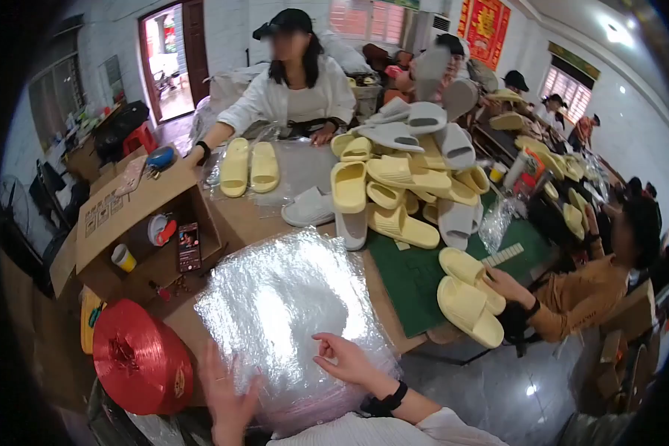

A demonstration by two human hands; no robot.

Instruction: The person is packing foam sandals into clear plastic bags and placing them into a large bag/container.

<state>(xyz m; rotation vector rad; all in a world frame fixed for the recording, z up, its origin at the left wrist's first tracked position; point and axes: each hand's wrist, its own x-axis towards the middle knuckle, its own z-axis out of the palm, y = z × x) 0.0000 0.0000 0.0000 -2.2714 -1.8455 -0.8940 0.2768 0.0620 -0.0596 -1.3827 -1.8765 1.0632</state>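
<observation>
A stack of clear, shiny plastic bags (275, 297) lies on the table in front of me. My left hand (229, 390) is at the stack's near left edge, fingers spread, slightly blurred, with nothing visible in it. Over the near right part of the stack hovers my right hand (343, 358), its fingers loosely bent and apart, holding nothing I can see; whether it touches the plastic I cannot tell. Beyond the stack rises a pile of yellow slippers (405, 223) and grey slippers (308, 207). A separate yellow pair (250, 167) rests on clear plastic at the far side.
Left of the bags stand a red roll of plastic twine (137, 357) and an open cardboard box (137, 215) containing a phone (189, 247) and a cup (123, 258). A co-worker (297, 82) stands opposite. At right, another person's hand (511, 288) holds yellow slippers beside a green mat (401, 282).
</observation>
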